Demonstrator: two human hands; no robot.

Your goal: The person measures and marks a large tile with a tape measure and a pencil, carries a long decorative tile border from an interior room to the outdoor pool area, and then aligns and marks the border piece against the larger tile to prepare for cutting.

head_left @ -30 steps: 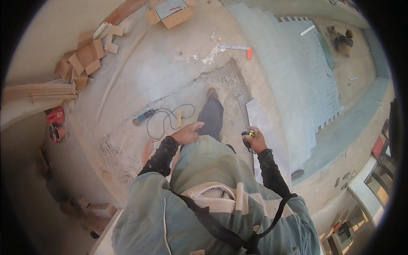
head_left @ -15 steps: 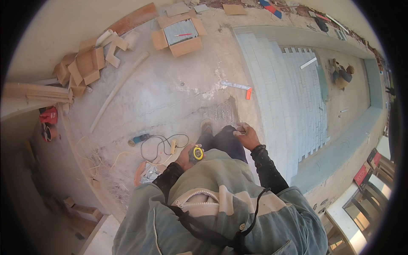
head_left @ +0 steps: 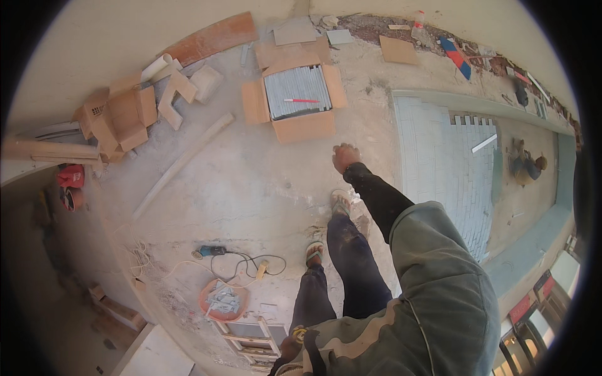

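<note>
My right hand (head_left: 346, 158) reaches forward over the concrete floor, just below the open cardboard box (head_left: 303, 127). Its fingers are slightly bent and look apart, with nothing visible in them. Inside the box stand narrow grey tiles (head_left: 298, 84), tightly packed, with a red pencil-like stick (head_left: 302, 100) lying across them. At the bottom of the view my left hand (head_left: 290, 346) is closed round a yellow-and-black tape measure (head_left: 300, 334), close to my body. The right sleeve and forearm cover part of the floor, and the metal square seen earlier is out of sight.
Pale tiles (head_left: 433, 150) are laid at the right, with a white strip (head_left: 484, 143) on them. A person (head_left: 525, 166) crouches beyond. An angle grinder (head_left: 210, 251) with its cable, an orange basin (head_left: 205, 294) of tile scraps, a long pole (head_left: 182, 166) and torn cardboard (head_left: 128, 113) lie leftward.
My right hand has moved away from my lap, out towards the tile box. The left hand has dropped lower with the tape measure. My view has shifted, and my legs show more.
</note>
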